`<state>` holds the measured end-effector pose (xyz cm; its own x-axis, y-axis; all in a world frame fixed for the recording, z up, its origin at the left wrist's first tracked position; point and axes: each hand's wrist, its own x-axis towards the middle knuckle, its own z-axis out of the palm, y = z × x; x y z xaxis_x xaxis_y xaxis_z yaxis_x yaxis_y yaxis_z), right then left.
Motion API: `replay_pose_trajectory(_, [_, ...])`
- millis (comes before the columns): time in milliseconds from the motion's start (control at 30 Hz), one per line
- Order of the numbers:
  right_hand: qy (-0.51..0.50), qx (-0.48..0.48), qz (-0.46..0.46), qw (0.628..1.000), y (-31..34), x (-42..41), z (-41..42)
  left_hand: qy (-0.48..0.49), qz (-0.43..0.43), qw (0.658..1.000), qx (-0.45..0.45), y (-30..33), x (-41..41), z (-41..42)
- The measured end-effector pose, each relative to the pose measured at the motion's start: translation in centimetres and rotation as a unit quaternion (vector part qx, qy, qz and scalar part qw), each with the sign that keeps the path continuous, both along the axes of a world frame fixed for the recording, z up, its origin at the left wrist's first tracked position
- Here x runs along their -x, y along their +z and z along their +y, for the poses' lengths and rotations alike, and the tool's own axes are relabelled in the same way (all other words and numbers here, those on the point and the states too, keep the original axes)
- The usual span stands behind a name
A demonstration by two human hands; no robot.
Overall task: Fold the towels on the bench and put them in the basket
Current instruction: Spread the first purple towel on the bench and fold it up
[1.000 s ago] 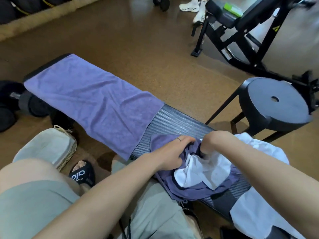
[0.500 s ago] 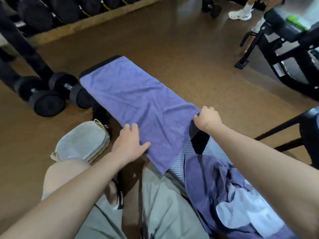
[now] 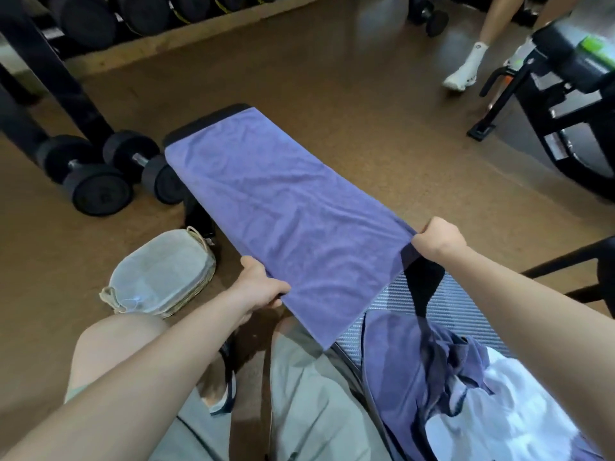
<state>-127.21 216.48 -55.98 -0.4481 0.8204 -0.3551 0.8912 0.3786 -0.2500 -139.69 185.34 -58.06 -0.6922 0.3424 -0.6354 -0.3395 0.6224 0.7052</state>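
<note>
- Fold of the first purple towel (image 3: pixel 283 221) judged under way; nothing visible yet in the basket (image 3: pixel 159 277), its pale liner hiding the inside.
- Left hand (image 3: pixel 258 287) at centre frame, fingers curled round the towel's near left edge, thumb on top.
- Right hand (image 3: pixel 436 239) at right of centre, fingers closed tight on the near right corner, that corner raised clear of the surface (image 3: pixel 446 301).
- Towel spread lengthwise toward the upper middle of the frame, far end flat on the surface, near end held taut between both hands, one corner hanging loose below centre.
- Next move judged to call for carrying both held corners up and over to the far end, edges matched, tension even so the cloth does not skew.
- Left long edge overhanging the surface slightly; a slide toward the floor judged possible if pulled sideways.
- Unfolded pile (image 3: pixel 466 394) of purple and white towels at lower right, just beside the hanging corner; snagging judged a small risk.
- Basket on the floor at left of centre, near the left hand, reachable past the knee.
- Dumbbells (image 3: pixel 109 174) at upper left and a machine frame (image 3: pixel 549 104) at upper right both well apart from the towel; open floor along the right side.
- Another person's leg (image 3: pixel 479 44) at upper right, well apart.
</note>
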Motion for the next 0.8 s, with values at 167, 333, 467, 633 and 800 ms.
replay_pose_trajectory(167, [0.134,-0.162,-0.038,0.977,1.1,0.5,-1.6,-0.055,0.003,0.998,0.019,0.3,-0.2,0.0])
replay_pose_trajectory(333, [0.308,-0.139,0.039,0.940,-1.5,2.6,-4.9,-0.079,0.001,0.996,0.053,0.1,0.7,-0.5])
replay_pose_trajectory(467, [0.270,-0.129,-0.010,0.954,-3.2,3.3,-6.3,-0.137,0.137,0.969,0.156,0.4,1.1,-0.9])
replay_pose_trajectory(633, [0.288,-0.193,0.046,0.937,-2.4,4.9,-8.0,-0.301,0.469,0.815,0.158,1.8,-0.3,1.2])
replay_pose_trajectory(800, [0.242,-0.150,0.022,0.959,-4.2,2.6,-7.9,-0.485,0.431,0.739,0.182,-0.6,-3.6,3.2])
